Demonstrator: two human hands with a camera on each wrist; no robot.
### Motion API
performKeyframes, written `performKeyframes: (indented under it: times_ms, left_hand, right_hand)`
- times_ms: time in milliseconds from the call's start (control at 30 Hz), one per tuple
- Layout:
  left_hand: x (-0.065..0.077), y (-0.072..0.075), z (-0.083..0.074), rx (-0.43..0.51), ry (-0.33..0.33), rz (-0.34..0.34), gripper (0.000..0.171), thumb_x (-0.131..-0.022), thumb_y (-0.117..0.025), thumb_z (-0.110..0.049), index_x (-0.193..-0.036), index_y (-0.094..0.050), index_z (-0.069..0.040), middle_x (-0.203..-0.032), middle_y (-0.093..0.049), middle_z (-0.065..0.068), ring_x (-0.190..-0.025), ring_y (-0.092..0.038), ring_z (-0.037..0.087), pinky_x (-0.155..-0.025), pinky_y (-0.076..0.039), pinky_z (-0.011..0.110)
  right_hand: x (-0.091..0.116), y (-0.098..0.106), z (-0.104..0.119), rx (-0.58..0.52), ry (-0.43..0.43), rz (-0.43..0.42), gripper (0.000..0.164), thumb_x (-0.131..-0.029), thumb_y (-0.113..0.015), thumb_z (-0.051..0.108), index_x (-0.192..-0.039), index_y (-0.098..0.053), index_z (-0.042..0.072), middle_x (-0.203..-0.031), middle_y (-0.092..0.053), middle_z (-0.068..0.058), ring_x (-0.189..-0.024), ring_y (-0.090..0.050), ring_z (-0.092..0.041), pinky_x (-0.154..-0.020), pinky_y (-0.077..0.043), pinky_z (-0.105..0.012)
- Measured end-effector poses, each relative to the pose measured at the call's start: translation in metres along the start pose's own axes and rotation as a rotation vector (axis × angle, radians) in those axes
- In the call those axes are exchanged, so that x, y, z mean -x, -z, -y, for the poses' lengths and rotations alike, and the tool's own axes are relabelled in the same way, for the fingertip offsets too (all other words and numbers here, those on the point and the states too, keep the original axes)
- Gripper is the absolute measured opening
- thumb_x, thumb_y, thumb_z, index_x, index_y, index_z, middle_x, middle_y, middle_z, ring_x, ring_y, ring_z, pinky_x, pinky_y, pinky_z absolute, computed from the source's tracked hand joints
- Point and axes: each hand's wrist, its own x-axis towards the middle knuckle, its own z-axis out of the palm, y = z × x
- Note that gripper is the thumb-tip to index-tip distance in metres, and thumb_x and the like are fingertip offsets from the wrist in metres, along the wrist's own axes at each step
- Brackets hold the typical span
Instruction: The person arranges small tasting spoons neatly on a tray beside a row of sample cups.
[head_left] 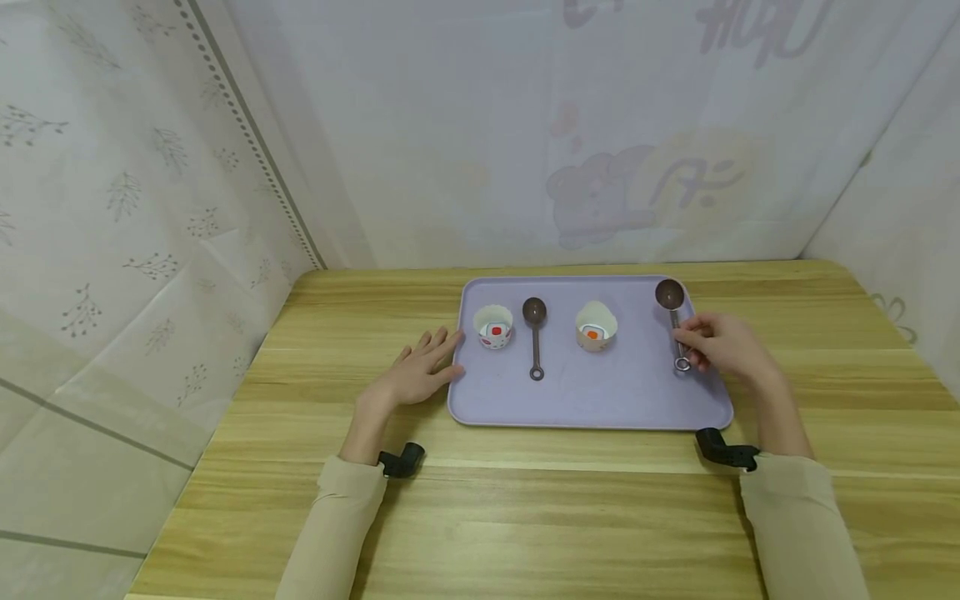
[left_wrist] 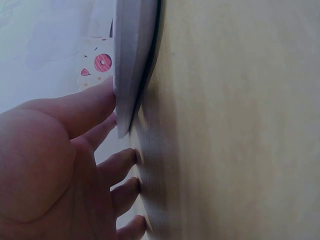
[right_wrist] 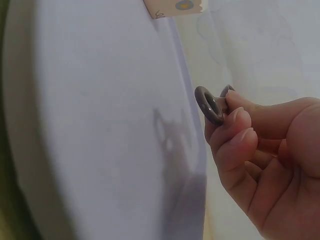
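Note:
Brown long-handled measuring spoons lie and hover around a lilac tray (head_left: 585, 396). My right hand (head_left: 723, 343) pinches one spoon (head_left: 670, 295) by its handle over the tray's right side, bowl toward the back. In the right wrist view, the handle's ring (right_wrist: 207, 105) sticks out past the fingers, and its shadow falls on the tray. My left hand (head_left: 412, 379) has its fingers spread at the tray's left edge, thumb touching the rim in the left wrist view. Another spoon (head_left: 536, 342) lies on the tray between two paper baking cups.
The left baking cup (head_left: 483, 317) shows a red mark inside, the right one (head_left: 596, 310) an orange mark. Below the tray is a wooden table (head_left: 562, 525). Patterned white cloth (head_left: 450, 150) hangs behind and at both sides.

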Motion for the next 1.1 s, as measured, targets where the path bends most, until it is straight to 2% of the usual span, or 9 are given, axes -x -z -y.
performKeyframes:
  times_ms: [433,800,1100]
  left_hand:
    - [0.000,0.000,0.000,0.002,0.000,0.006,0.067,-0.107,-0.047,-0.039,-0.163,-0.019,-0.015,-0.167,-0.009,0.018,-0.153,0.000,0.040,-0.120,0.003,0.061]
    - [0.000,0.000,0.001,0.001,0.005,0.007,0.067,-0.107,-0.046,-0.041,-0.163,-0.019,-0.017,-0.167,-0.008,0.018,-0.153,0.000,0.039,-0.120,0.003,0.061]
    - [0.000,0.000,0.001,0.001,0.003,0.004,0.067,-0.107,-0.046,-0.040,-0.163,-0.018,-0.017,-0.167,-0.009,0.018,-0.153,0.000,0.039,-0.120,0.003,0.061]
  right_hand:
    - [-0.005,-0.006,-0.002,0.013,0.018,0.014,0.028,-0.104,-0.059,0.016,-0.111,-0.058,-0.011,-0.068,-0.059,-0.005,-0.058,-0.056,-0.013,-0.054,-0.051,-0.028]
    - [-0.009,-0.013,-0.002,0.011,-0.016,0.019,0.027,-0.103,-0.059,0.015,-0.111,-0.057,-0.011,-0.066,-0.060,-0.003,-0.056,-0.056,-0.013,-0.053,-0.051,-0.027]
    - [-0.009,-0.018,0.000,0.036,-0.012,0.036,0.027,-0.103,-0.059,0.016,-0.110,-0.058,-0.010,-0.064,-0.059,-0.002,-0.055,-0.057,-0.014,-0.053,-0.050,-0.027]
